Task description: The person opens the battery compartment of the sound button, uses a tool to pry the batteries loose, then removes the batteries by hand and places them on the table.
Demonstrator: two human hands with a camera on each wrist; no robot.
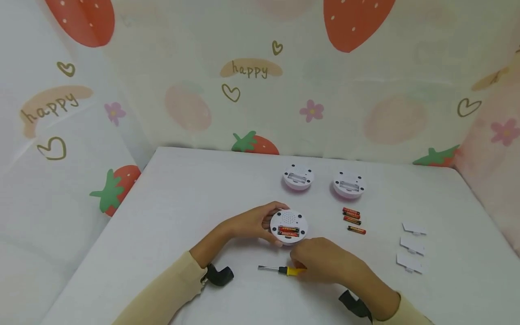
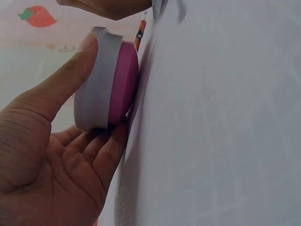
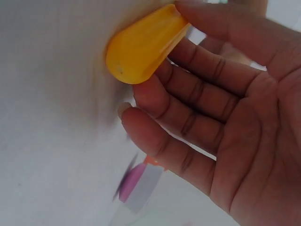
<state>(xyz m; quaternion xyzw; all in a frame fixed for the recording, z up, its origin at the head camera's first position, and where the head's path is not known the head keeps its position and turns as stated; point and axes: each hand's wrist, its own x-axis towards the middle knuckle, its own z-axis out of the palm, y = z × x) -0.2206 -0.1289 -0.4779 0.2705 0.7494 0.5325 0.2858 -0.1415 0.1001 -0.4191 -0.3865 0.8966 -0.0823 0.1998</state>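
In the head view my left hand (image 1: 257,222) holds a round white-and-pink device (image 1: 289,216) by its side, underside turned up. Two red batteries (image 1: 288,231) lie in its uncovered compartment. The left wrist view shows the thumb against the white rim and fingers near the pink part of the round device (image 2: 124,77). To the right, my right hand (image 1: 322,260) grips a screwdriver (image 1: 282,270) by its yellow handle, the metal tip pointing left. Close up in the right wrist view, thumb and fingers are about the yellow handle (image 3: 143,44).
Two more round devices, one on the left (image 1: 298,177) and one on the right (image 1: 349,184), stand at the back with vacant battery slots. Several loose batteries (image 1: 352,220) lie right of the held device. Three white covers (image 1: 412,246) are lined up farther right.
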